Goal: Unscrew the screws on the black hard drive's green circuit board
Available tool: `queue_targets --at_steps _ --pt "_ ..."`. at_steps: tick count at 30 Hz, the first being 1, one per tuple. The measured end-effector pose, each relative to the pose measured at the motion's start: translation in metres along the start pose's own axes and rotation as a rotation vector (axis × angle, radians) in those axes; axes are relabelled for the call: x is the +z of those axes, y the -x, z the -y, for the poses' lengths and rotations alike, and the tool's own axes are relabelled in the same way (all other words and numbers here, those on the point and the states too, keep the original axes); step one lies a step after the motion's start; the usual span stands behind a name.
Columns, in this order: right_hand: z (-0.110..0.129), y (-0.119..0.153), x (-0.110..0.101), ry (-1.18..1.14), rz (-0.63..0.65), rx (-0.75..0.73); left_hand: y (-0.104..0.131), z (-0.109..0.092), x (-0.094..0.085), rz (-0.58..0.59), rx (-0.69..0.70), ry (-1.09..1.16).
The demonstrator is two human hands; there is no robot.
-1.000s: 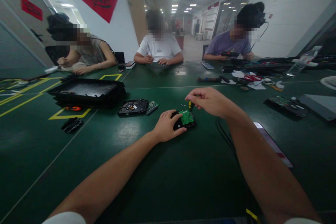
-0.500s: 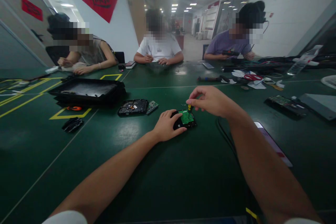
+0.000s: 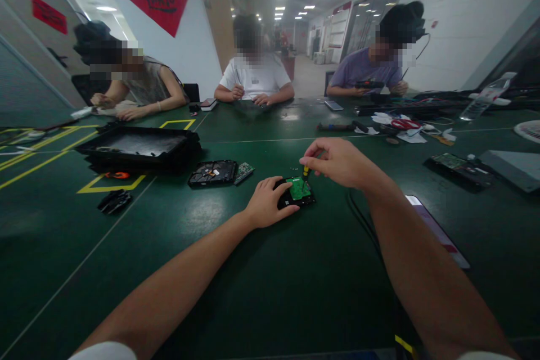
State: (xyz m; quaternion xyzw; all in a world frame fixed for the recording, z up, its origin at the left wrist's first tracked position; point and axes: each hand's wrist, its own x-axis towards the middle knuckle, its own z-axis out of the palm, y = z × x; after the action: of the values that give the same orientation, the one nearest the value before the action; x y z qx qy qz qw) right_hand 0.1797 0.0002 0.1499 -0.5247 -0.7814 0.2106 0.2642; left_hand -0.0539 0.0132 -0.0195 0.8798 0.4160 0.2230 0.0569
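Note:
A black hard drive (image 3: 291,201) with a green circuit board (image 3: 300,188) facing up lies flat on the table. My left hand (image 3: 266,202) grips its left end, fingers along the far side and thumb along the near edge. Between the fingertips of my right hand (image 3: 335,162) is a small yellow-and-black screwdriver (image 3: 306,171). It stands nearly upright, tip down on or just above the board; exact contact is too small to tell. Several tiny pieces, perhaps screws (image 3: 294,169), lie just beyond the drive.
Left of the drive lie another opened hard drive (image 3: 212,172), a loose circuit board (image 3: 243,172) and stacked black trays (image 3: 141,143). A phone (image 3: 439,230) and a black cable (image 3: 361,215) lie by my right forearm. Three people sit across the green table (image 3: 261,292).
Both hands keep their places on the drive and the screwdriver. The screwdriver's tilt differs slightly; the whole view has shifted a few pixels.

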Motion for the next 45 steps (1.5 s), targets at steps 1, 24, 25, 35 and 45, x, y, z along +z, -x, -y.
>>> queue_targets --at_steps 1,24,25,35,45 --pt "0.0004 0.0004 -0.0003 0.010 -0.008 0.005 0.0000 0.0000 -0.0003 -0.002 0.002 0.001" --pt "-0.0034 -0.0004 0.0026 -0.060 0.028 -0.035 0.0001 0.0017 0.0014 -0.002 0.010 0.006" --pt "-0.0031 -0.0005 0.0026 -0.061 0.017 -0.025 0.0001 0.0016 0.0011 -0.003 0.011 0.009" --pt "-0.0034 -0.0013 0.0032 0.002 -0.004 0.001 -0.0001 0.0024 0.0023 -0.012 0.005 0.032" --pt "-0.0044 -0.0026 0.0052 -0.028 0.003 -0.048 -0.0009 0.0006 0.0013 -0.004 0.008 0.021"
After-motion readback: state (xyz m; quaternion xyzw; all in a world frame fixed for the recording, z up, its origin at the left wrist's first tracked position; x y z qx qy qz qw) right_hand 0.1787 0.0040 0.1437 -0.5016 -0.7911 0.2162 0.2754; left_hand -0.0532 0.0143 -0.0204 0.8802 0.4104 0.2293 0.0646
